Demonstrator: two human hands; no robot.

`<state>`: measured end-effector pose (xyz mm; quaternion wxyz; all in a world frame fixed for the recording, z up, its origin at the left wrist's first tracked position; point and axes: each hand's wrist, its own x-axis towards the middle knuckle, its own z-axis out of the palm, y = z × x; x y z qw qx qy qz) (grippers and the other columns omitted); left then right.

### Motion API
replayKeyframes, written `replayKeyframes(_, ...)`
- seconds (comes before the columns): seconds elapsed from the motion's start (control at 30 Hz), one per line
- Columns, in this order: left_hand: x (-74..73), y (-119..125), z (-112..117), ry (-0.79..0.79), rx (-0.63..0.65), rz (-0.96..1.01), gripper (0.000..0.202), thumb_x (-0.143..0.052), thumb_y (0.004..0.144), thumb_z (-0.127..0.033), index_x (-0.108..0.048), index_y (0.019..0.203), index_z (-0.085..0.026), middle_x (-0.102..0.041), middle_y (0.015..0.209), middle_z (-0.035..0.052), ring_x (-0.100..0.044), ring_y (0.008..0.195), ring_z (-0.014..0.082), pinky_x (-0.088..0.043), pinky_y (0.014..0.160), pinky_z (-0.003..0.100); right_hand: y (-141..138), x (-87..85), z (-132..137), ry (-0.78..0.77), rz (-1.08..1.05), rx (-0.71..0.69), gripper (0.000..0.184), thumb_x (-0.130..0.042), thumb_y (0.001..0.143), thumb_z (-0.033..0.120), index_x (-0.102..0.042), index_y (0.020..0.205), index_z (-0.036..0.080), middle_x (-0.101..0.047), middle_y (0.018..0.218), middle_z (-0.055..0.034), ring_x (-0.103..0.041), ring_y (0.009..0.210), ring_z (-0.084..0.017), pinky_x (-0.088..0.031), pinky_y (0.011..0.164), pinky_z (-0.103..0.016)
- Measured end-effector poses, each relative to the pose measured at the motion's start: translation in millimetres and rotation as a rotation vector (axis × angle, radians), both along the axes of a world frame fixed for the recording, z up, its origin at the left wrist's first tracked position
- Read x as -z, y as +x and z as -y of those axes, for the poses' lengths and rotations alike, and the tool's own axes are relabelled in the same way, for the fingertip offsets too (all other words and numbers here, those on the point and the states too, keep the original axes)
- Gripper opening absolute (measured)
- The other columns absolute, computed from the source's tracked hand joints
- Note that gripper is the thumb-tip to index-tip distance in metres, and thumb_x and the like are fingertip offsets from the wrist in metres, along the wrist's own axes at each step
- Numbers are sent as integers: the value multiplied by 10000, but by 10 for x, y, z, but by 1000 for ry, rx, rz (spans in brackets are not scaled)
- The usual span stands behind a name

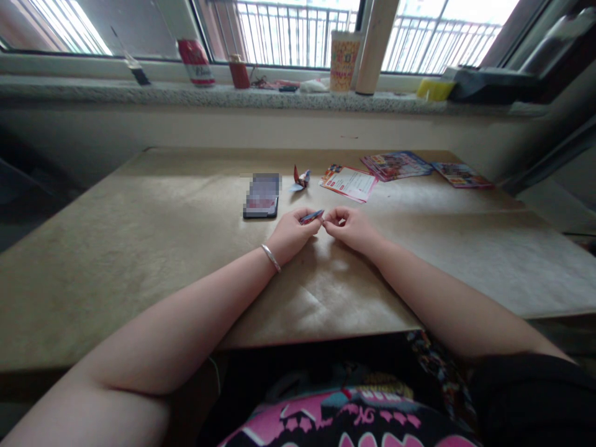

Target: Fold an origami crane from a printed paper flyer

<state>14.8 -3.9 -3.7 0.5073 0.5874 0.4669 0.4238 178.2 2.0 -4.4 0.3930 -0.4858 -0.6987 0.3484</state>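
One phone (262, 196), one paper figure (302, 180) and three leaflet groups (350, 182) are set beyond; one folded paper (311, 216) is pinched by left hand (294, 231) and right hand (352, 227) together

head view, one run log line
left hand: holds folded paper | right hand: close beside it | phone, paper bird: on table

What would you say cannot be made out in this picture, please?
In the head view:
Part of the colored paper: hidden by the left hand.
Whether the right hand touches it: too small.
Phone screen content: pixelated.
Fine print on the white leaflet: blurred.
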Motion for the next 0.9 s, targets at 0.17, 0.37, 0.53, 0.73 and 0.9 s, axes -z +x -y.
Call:
replayKeyframes(0.17,-23,3,5,6,20,-14,317,-698,683,-431,-639,779,-135,-573,635,-26,-484,558,68,-379,527,171,-12,13,3,-18,-25,-19,190,-613,675,363,-556,658,183,-527,588,35,-423,549,-93,-333,542,-251)
replayKeyframes(0.37,1,4,-30,-37,4,63,381,-740,654,-482,-647,799,-142,-564,633,-30,-493,569,75,-389,554,184,23,-16,-7,6,-78,-53,212,-572,707,390,-598,706,179,-597,666,6,-495,636,-125,-377,635,-279)
replayKeyframes(0.53,5,-7,-42,-17,24,91,396,-759,643,-512,-645,731,-143,-567,615,-23,-457,551,75,-345,537,200,36,0,-18,13,-63,-75,223,-574,723,405,-588,715,182,-572,661,7,-473,620,-124,-362,617,-283)
replayKeyframes(0.73,14,-17,-44,-19,42,120,413,-779,635,-514,-660,755,-138,-586,626,-17,-463,562,76,-326,538,203,36,17,-24,50,-18,-49,204,-601,725,389,-552,693,194,-515,617,28,-410,564,-105,-323,557,-268)
replayKeyframes(0.9,5,-24,-38,-27,95,144,456,-798,618,-511,-678,835,-129,-620,685,-4,-506,601,87,-383,576,212,53,19,-50,99,-55,-45,173,-584,716,361,-521,679,204,-502,639,30,-416,590,-109,-331,561,-265)
